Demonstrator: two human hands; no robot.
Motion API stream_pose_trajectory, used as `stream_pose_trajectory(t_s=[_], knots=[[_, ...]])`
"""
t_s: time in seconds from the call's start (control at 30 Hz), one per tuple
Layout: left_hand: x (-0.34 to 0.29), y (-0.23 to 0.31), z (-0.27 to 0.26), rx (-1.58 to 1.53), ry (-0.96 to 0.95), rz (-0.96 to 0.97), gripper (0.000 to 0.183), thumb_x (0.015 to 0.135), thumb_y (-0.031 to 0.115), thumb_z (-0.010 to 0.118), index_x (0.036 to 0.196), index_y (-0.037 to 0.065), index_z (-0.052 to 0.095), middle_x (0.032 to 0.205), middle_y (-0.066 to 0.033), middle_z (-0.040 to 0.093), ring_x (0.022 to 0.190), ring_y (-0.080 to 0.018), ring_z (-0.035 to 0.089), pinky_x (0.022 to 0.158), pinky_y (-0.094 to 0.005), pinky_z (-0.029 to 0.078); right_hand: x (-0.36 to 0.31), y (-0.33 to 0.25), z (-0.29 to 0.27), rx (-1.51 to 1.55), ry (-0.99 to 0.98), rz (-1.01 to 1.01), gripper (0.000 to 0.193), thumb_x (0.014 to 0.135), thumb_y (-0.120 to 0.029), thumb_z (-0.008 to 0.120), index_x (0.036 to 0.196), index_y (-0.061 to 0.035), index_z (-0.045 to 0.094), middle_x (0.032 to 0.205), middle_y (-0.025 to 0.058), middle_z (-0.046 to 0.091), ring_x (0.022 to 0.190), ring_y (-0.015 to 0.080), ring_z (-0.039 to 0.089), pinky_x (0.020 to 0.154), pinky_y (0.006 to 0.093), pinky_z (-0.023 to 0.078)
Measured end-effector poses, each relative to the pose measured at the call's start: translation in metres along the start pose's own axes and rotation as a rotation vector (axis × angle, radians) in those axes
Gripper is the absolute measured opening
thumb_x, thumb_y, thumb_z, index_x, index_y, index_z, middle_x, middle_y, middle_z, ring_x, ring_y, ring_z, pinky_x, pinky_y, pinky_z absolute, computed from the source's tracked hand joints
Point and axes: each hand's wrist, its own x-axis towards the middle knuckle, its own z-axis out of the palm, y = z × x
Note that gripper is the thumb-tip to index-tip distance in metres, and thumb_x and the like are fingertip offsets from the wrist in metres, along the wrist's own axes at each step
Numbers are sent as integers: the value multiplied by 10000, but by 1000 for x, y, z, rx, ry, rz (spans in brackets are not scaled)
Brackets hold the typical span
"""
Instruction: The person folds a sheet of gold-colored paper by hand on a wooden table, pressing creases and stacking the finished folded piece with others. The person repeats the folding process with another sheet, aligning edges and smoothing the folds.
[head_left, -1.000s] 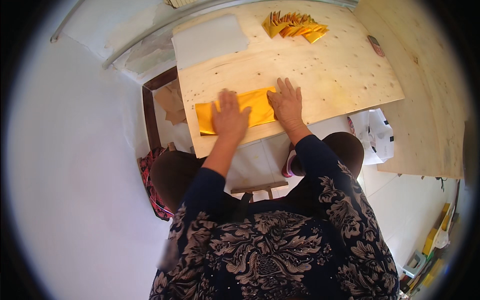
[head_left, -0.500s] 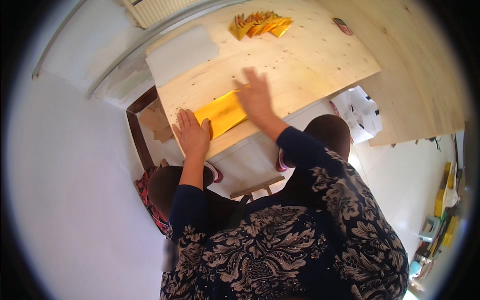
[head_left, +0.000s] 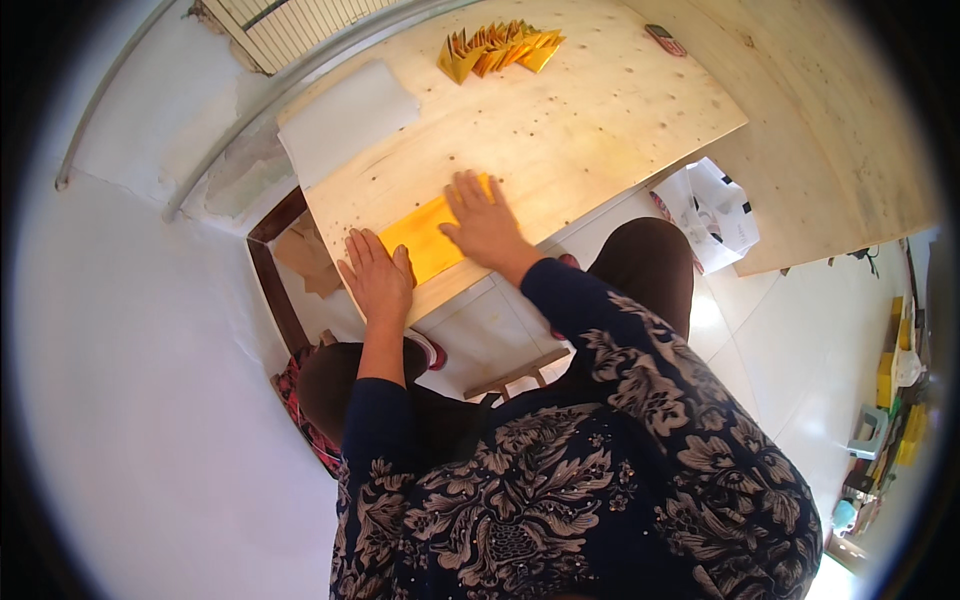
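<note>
Yellow, shiny strip [head_left: 425, 238], foil or paper (cannot tell which), lies flat on the near left pt. of the table, near edge of strip close to near edge of table, b/w the two hands. Left hand [head_left: 379, 283] is at left end of strip, palm down, fingers long & only a little apart, thumb out at the strip's end. Right hand [head_left: 484, 226] lies over the right pt. of strip, also palm down, fingers slightly spread, thumb wide toward left; whether it presses, I cannot tell. Both hands are flat, not closed around smth.

Table [head_left: 590, 130] is of pale wood w/ small dark spots. On its far left pt. lies a grey-white sheet [head_left: 350, 112]. At far side, approx. middle, is a row of folded gold pieces [head_left: 500, 50], overlapping each other. At far right, a small dark-red phone [head_left: 666, 40], nr. the upright wooden panel [head_left: 830, 140].

Under the table, right side, stands a white bag [head_left: 708, 215] w/ dark marks; left side, brown cardboard [head_left: 303, 258]. Sleeves [head_left: 655, 370] are dark blue w/ beige leaf pattern.
</note>
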Motion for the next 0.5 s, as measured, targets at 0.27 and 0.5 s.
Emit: stream_pose_trajectory(t_s=[0.27, 0.5], knots=[[-1, 18, -20, 83, -6, -69, 736, 924, 464, 495, 1459, -10, 319, 1541, -196, 276, 1452, -296, 202, 1173, -495, 98, -21, 35, -17, -93, 4, 7, 616, 948, -446, 464, 1413, -43, 437, 1521, 142, 341, 1430, 318, 255, 1162, 515, 144], [-58, 83, -17, -160, -102, 445, 764, 879, 444, 587, 1442, -14, 347, 1531, -189, 293, 1449, -292, 211, 1174, -489, 118, -20, 36, -16, -141, 43, -23, 597, 946, -434, 474, 1392, -39, 446, 1507, 136, 356, 1414, 319, 285, 1142, 509, 202]])
